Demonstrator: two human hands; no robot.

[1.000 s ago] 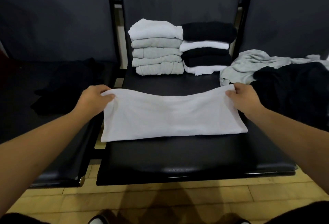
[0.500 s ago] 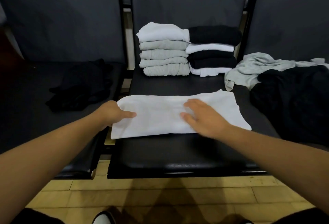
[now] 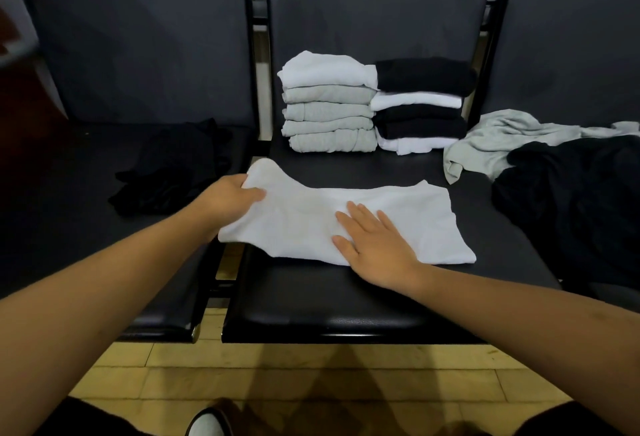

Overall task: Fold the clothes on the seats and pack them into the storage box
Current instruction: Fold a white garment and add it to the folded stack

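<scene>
White garment [image 3: 398, 214]: lies on the front half of the middle seat [image 3: 346, 304]. Soft matte cloth folded to a long band. The right part is flat with a straight edge; the left end is raised and bunched.
Left hand [image 3: 225, 200]: grip holding the white garment's left end, thumb on top, with the cloth gathered into rounded creases above the gap between the seats.
Right hand [image 3: 374, 245]: palm down on the middle of the white garment near its front edge. Fingers are straight and slightly spread; grip wide, holding nothing.
Grey stack [image 3: 329, 113]: at the back of the middle seat against the backrest. Five folded pieces, the top one white and the rest pale grey, with rounded fold edges facing forward.
Black-and-white stack [image 3: 419, 106]: touching the grey stack on its right, in alternating black and white folded layers.
Loose grey garment [image 3: 491, 141]: crumpled on the right seat, with one corner draped onto the middle seat.
Loose black garment [image 3: 571, 193]: a rumpled heap on the right seat, partly over the grey one.
Dark garment [image 3: 173, 165]: unfolded on the left seat [image 3: 69, 227]; its outline is hard to read.
Seats: smooth black padded upholstery, faintly glossy, with dark frames.
Floor [image 3: 277, 376]: yellowish wood-look planks.
</scene>
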